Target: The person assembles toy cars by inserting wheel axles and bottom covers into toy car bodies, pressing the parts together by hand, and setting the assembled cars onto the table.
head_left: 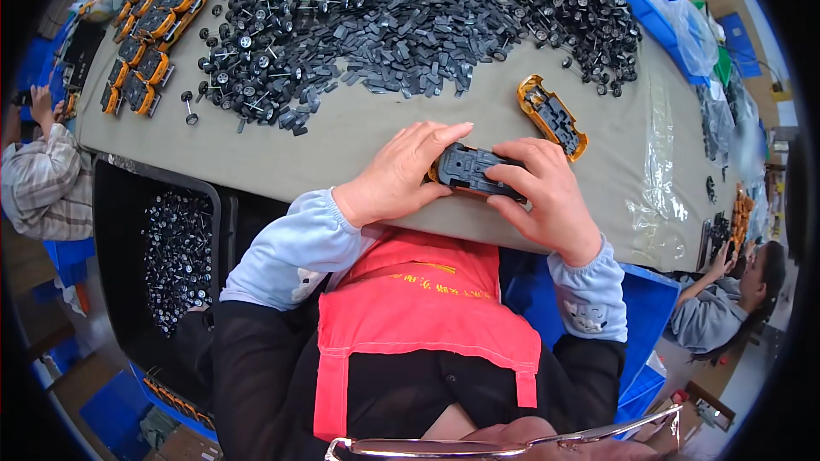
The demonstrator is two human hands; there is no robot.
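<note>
Head view: both hands meet at the near edge of the tabletop [359, 132]. The left hand [401, 175] lies fingers spread over one end of a toy car [468, 171], the right hand [547, 196] curled around the other end. The car lies upside down, dark grey chassis up, orange body beneath. Just beyond lies another orange car shell [553, 116]; farther back, a heap of black wheels and axles [401, 17]; at the far left corner, rows of assembled cars [145, 43].

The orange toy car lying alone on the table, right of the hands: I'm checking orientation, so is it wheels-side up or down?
Underside up: the orange toy car shows its dark chassis framed by the orange shell rim. No wheels are visible on it.
</note>
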